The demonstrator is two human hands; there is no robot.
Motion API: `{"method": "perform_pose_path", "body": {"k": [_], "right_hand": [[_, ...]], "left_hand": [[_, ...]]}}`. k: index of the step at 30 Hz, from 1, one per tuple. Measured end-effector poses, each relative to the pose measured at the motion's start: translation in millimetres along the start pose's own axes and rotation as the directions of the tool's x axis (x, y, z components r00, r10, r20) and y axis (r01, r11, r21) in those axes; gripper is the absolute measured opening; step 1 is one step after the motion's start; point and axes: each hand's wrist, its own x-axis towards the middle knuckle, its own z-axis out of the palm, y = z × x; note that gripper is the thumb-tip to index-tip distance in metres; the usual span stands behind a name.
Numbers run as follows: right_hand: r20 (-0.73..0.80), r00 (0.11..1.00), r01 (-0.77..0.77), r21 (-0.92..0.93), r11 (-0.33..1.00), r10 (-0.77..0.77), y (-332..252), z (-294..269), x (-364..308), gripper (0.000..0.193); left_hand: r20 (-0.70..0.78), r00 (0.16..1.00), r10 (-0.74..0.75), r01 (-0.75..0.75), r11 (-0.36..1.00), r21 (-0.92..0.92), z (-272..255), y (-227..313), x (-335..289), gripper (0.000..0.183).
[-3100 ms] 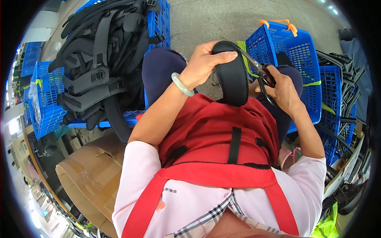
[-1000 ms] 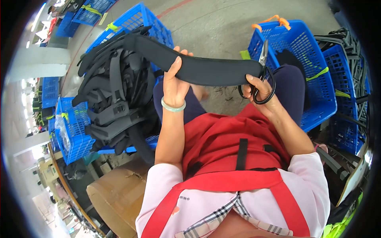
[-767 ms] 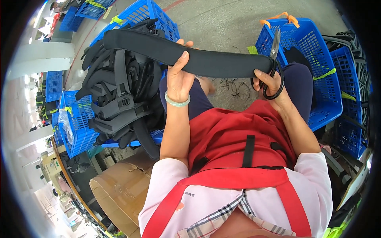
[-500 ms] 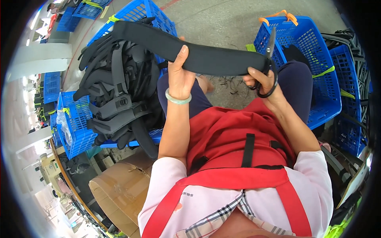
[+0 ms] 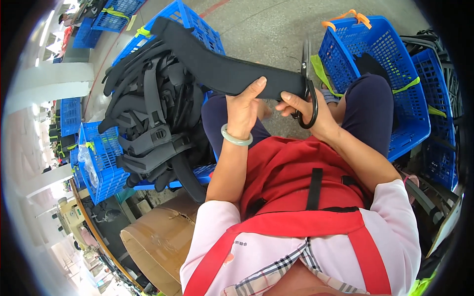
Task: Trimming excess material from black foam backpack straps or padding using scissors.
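Observation:
A long, curved black padded strap (image 5: 217, 69) stretches across in front of me, its far left end over the heaped straps. My left hand (image 5: 242, 112) grips it near its right part, thumb on top; a pale green bangle circles that wrist. At the strap's right end, my right hand (image 5: 323, 117) is closed round black-handled scissors (image 5: 314, 106), thumb and fingers close to the strap's lower edge. The scissors' blades point away from me and are blurred. Whether they touch the strap, I cannot tell.
Dark padded straps with buckles (image 5: 155, 116) lie heaped over a blue crate (image 5: 207, 34) on the left. Another blue crate (image 5: 407, 108) with dark pieces inside stands at the right, beside my knee. A cardboard box (image 5: 158, 237) sits at the lower left. Dark scraps lie on the floor.
My left hand has slid toward the strap's right end, nearer my right hand. The strap now slopes down more to the right, and the scissors have shifted left with my right hand.

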Motion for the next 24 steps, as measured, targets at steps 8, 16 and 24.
{"method": "perform_pose_path", "body": {"k": [8, 16, 24], "right_hand": [[0.074, 0.987, 0.153, -0.153, 0.976, -0.143, -1, -1, 2, 0.023], [0.105, 0.990, 0.015, -0.743, 0.669, 0.095, -42, -36, -22, 0.048], [0.218, 0.973, 0.135, -0.810, 0.571, 0.079, -48, -52, -48, 0.067]], "left_hand": [[0.005, 0.995, -0.098, 0.098, 0.985, -0.139, 2, -8, 0, 0.027], [0.174, 0.982, -0.072, 0.077, 0.997, -0.019, -20, -2, 3, 0.026], [0.226, 0.966, -0.122, 0.128, 0.992, -0.015, -20, 0, 2, 0.027]]}}
